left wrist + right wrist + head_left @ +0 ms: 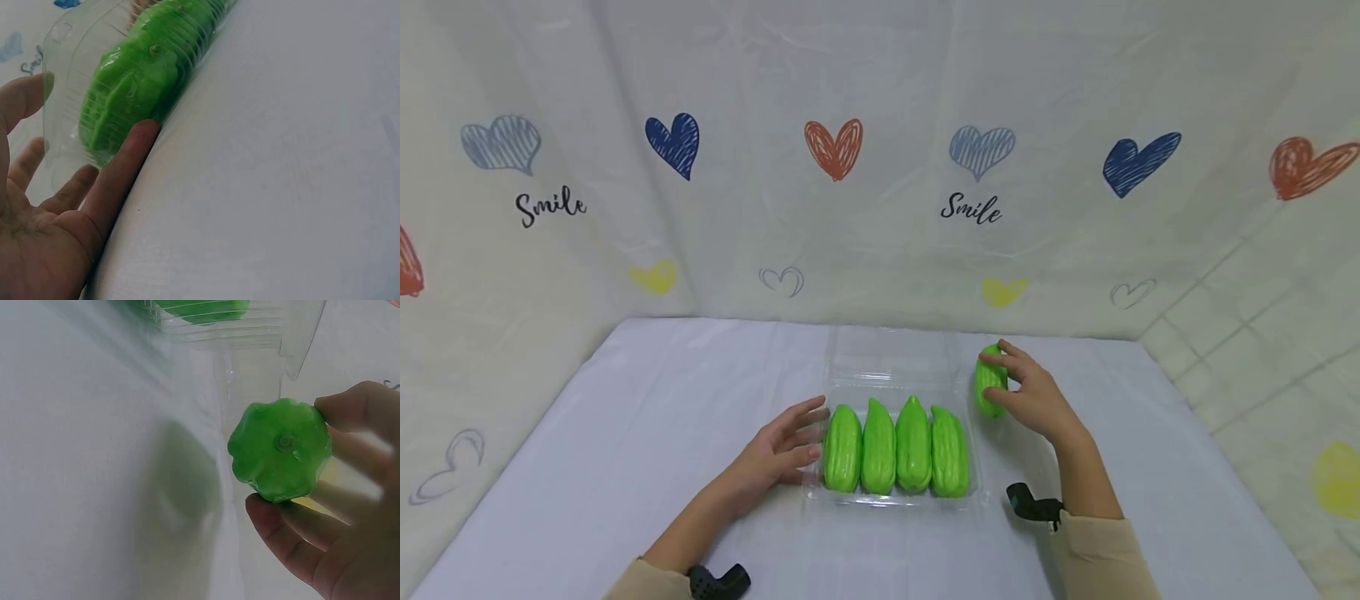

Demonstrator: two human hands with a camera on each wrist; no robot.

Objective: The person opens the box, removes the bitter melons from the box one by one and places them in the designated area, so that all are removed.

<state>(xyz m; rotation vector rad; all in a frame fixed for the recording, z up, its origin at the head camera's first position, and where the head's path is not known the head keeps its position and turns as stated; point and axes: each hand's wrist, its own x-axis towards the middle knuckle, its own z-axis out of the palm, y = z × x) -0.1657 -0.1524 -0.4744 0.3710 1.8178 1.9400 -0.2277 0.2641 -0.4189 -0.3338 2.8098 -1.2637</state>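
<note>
- The clear container [895,501] was touched at its left side by the left hand [775,450], fingers extended.
- Four green vegetables [913,450] were held inside in a row.
- A fifth vegetable [990,382] was pinched by the right hand [1036,398] above the table [662,417], right of the container.

The right grip [1036,396] partly hides the held green gourd [991,378] in the head view; both beige sleeves [1107,550] run off the bottom edge and a red heart [409,268] off the left. In the left wrist view, printed lettering [32,60] blurs and the frame crops the left grip [59,228] and, at top, the clear container [65,65].
</note>
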